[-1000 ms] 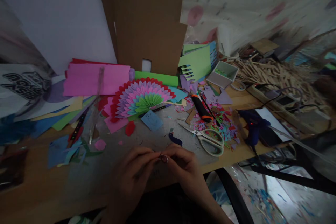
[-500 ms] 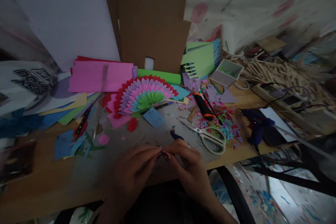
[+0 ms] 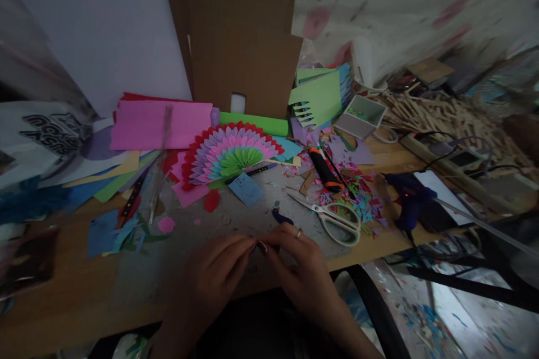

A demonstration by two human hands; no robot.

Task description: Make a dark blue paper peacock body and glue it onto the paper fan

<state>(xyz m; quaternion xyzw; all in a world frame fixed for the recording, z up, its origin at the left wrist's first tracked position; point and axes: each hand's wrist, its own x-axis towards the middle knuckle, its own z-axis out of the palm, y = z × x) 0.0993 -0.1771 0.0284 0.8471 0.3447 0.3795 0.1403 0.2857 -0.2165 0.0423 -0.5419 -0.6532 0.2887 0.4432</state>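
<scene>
My left hand (image 3: 225, 266) and my right hand (image 3: 297, 261) meet fingertip to fingertip above the front of the work mat (image 3: 193, 235). Both are closed in a pinch, and whatever lies between the fingertips is too small and dark to make out. A ring sits on a finger of my right hand. Just beyond that hand lies a small dark blue bird-neck-shaped cutout (image 3: 281, 216). Pale-handled scissors (image 3: 332, 220) rest to its right, blades half apart. Farther back spreads a layered paper fan (image 3: 233, 151) in red, purple, pink, blue and green, with a blue paper piece (image 3: 246, 189) before it.
A blue glue gun (image 3: 408, 199) stands at the right near a phone-like dark slab. Paper scraps (image 3: 357, 196) and an orange-black tool (image 3: 325, 171) lie beyond the scissors. Cardboard (image 3: 240, 39) leans at the back, with pink sheets (image 3: 162, 126) and a small box (image 3: 362, 115) before the wall.
My fingertips have shifted slightly against each other, and my right hand has turned a little. The view has moved slightly; the things on the table lie as before.
</scene>
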